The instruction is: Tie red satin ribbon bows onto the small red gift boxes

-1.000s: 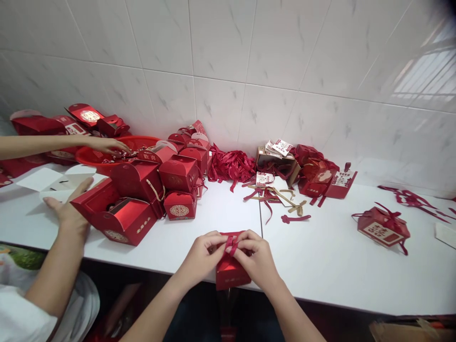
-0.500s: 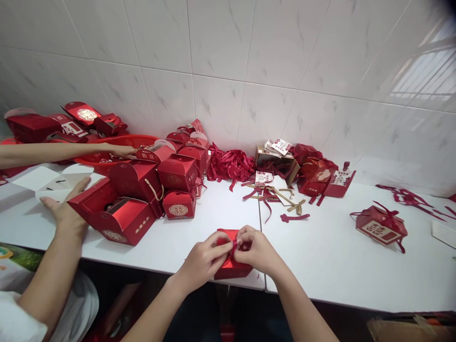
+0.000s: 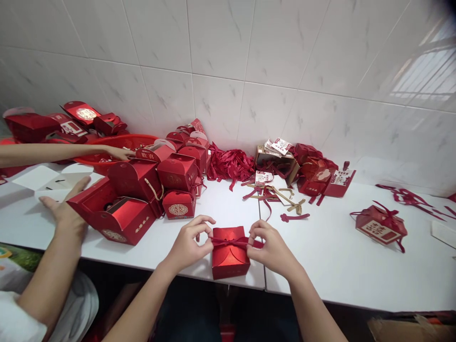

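Observation:
A small red gift box [image 3: 231, 267] stands at the table's front edge, its curved top flaps folded over one another. Across its top runs a dark red ribbon [image 3: 232, 242], crossed or knotted at the middle. My left hand [image 3: 192, 242] pinches the ribbon's left end between thumb and fingers, at the box's left edge. On the right, my right hand [image 3: 269, 244] pinches the other end, and a short tail sticks out beyond it. The ribbon looks drawn straight between both hands. What the fingertips cover is hidden.
A co-worker's hands [image 3: 67, 213] are at the left, beside a large open red box [image 3: 131, 223]. Several red boxes [image 3: 178, 173] are stacked behind. Further along lie a ribbon heap [image 3: 231, 164], a carton of cards [image 3: 278, 161] and a tied red box [image 3: 381, 225].
My hands have moved apart from the middle of the box to its two sides, pulling the ribbon out straight. The box top now shows. The co-worker's hands have barely moved.

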{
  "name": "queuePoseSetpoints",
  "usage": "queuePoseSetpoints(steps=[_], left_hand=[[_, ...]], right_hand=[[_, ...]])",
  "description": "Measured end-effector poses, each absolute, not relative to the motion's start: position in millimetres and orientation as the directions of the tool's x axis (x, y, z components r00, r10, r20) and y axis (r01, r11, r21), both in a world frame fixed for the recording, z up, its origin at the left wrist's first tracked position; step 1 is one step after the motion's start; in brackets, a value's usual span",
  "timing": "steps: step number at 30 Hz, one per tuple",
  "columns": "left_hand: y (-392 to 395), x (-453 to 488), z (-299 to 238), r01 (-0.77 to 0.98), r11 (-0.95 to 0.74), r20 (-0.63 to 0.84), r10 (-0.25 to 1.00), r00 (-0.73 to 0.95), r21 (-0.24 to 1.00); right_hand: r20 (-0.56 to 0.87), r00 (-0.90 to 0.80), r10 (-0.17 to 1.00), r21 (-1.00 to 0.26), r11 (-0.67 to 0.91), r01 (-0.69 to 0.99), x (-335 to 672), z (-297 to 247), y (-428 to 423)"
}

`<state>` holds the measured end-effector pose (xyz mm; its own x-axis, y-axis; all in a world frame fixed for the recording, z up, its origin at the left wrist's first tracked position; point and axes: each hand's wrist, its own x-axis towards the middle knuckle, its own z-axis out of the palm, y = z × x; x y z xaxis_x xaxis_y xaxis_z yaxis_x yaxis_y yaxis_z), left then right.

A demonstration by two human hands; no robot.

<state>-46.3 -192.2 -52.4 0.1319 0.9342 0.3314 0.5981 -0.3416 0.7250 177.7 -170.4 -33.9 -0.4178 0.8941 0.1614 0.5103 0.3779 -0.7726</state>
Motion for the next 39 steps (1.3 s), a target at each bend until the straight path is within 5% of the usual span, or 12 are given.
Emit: queuePoseSetpoints(steps=[7,14,19,26,29,36,39], left_hand=[[-186.3,-43.4,-51.8,0.398,-0.223,0.130,0.960,0.246,0.890],[-190.1,-57.9,-54.3,0.744,-0.293,0.215,0.955,0.203,0.600],[-195.6,-63.3,-53.8,0.830,-0.335,0.279,0.933,0.227,0.447],[-198.6,-49.8,-86.2,0.519,-0.344,0.205,0.929,0.307,0.782],[-199.7,-33.4,-95.8,0.438,-0.317,0.195,0.933,0.302,0.841],[-199.3,-15.5,-95.8,0.387,-0.281,0.207,0.953,0.223,0.878],[-185.3,-33.5,-94.1,0.528,-0.315,0.389,0.920,-0.033,0.789]], right_hand=[[0.342,-0.347,0.873,-0.628,0.487,0.607,180.0,-49.7,-173.3],[0.438,-0.260,0.861,-0.537,0.482,0.692,186.2,-60.5,-177.8],[0.447,-0.242,0.861,-0.564,0.482,0.671,190.6,-61.4,-183.1],[0.218,-0.550,0.806,-0.878,0.408,0.250,215.1,-80.3,-186.9],[0.200,-0.586,0.785,-0.905,0.377,0.197,220.1,-91.9,-195.0],[0.198,-0.231,0.953,-0.898,0.270,0.347,282.7,-107.4,-217.5],[0.201,0.267,0.943,-0.906,0.075,0.416,331.6,-125.2,-216.6]])
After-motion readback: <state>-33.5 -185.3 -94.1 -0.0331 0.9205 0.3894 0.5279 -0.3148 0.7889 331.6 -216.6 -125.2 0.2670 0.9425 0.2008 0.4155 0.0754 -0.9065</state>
